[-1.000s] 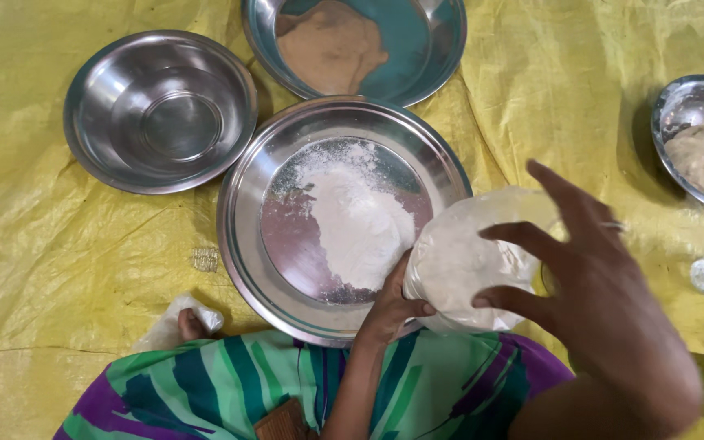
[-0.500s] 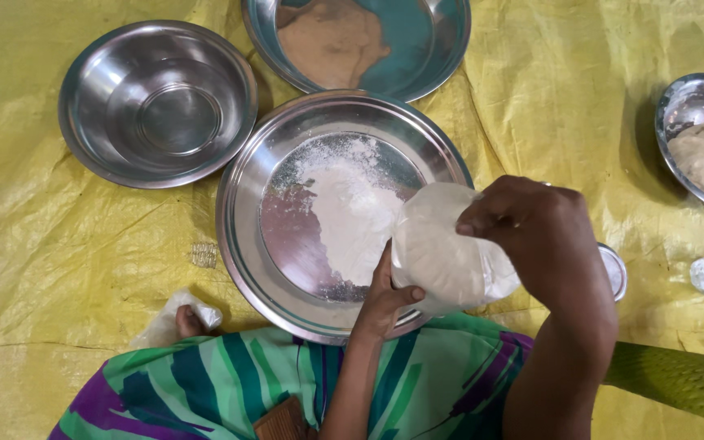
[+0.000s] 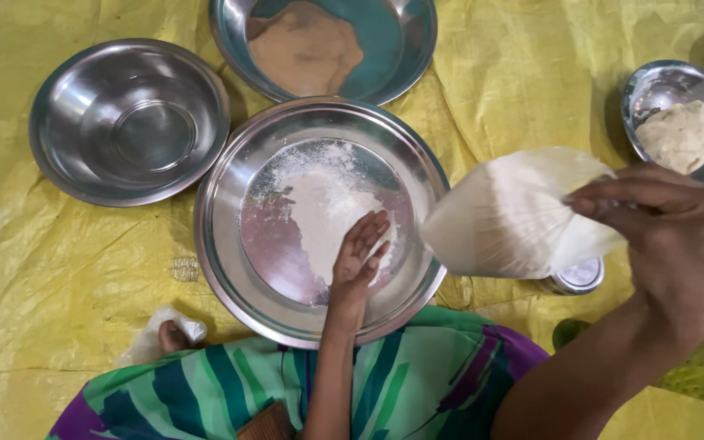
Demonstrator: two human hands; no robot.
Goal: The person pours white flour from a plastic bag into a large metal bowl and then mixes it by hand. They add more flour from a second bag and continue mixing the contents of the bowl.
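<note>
Right hand point(image 3: 670, 236) lifted dough disc point(image 3: 515, 216) rightward, fingers pinching it; left hand point(image 3: 358, 257) now open over floured plate point(image 3: 230, 269).

I sit on a crinkled yellow sheet point(image 3: 59, 310). My floured steel tray point(image 3: 230, 269) lies on it; an empty steel bowl point(image 3: 128, 122) sits left of the tray, a plate point(image 3: 401, 49) beyond it, a dough bowl point(image 3: 653, 90) well to its right.
</note>
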